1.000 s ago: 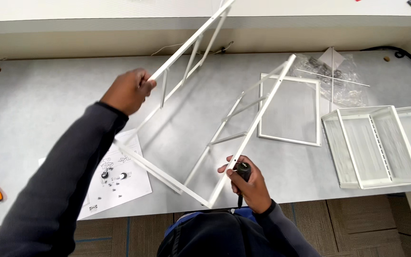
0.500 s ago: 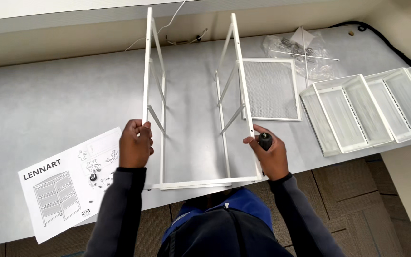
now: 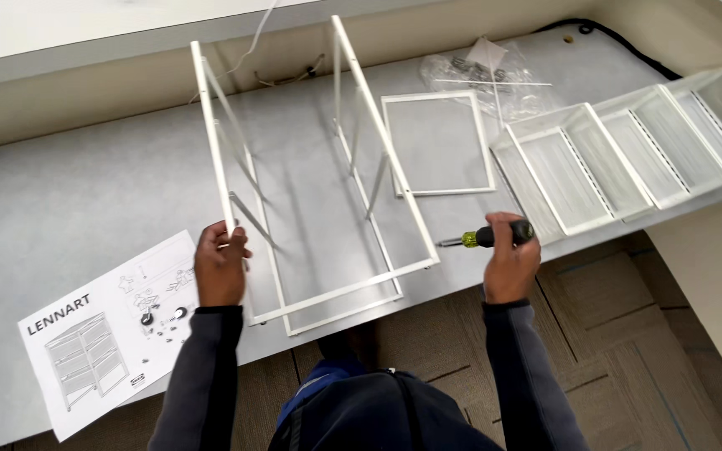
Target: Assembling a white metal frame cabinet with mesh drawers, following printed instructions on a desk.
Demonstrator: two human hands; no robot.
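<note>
Change: the white wire frame [image 3: 311, 175], tilted and half lifted a second ago, now stands level on the grey tabletop [image 3: 68, 200].
Meaning: it looks settled enough to work on.
Left hand [image 3: 221, 269]: clenched round the near-left post, arm straight.
Right hand [image 3: 510, 266]: off the frame, grasping a screwdriver [image 3: 488, 237] pointing left.

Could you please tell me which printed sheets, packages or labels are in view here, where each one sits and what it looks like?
Instruction sheet: flat on the grey table near its front edge, beside the left hand; white rectangle with black line drawings.
Clear plastic bag: at the table's back, behind the flat white frame; crumpled, see-through, holding small hardware and a white paper slip.
No screens or signs.
</note>
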